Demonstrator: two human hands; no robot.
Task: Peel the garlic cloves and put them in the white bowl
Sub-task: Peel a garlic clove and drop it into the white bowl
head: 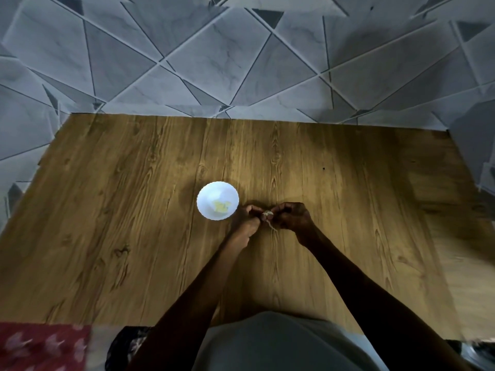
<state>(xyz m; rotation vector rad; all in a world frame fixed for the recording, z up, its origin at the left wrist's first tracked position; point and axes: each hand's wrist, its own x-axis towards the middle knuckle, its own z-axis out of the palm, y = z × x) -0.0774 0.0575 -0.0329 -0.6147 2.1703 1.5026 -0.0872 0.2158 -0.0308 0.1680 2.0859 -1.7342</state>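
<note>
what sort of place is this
Likely a home kitchen or dining spot: a wood-grain table, grey marble-look tiles beyond it, and a white bowl of peeled cloves beside the left hand and right hand pinching a garlic clove.

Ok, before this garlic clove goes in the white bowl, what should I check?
1. Grip: garlic clove pinched between left hand and right hand: ok.
2. Skin fully off: not ok, a strip of skin hangs below it.
3. white bowl upright, just left of the hands: ok.
4. Room in the bowl: ok, only a few peeled cloves inside.
5. Clove unblemished: cannot tell, too small.
</note>
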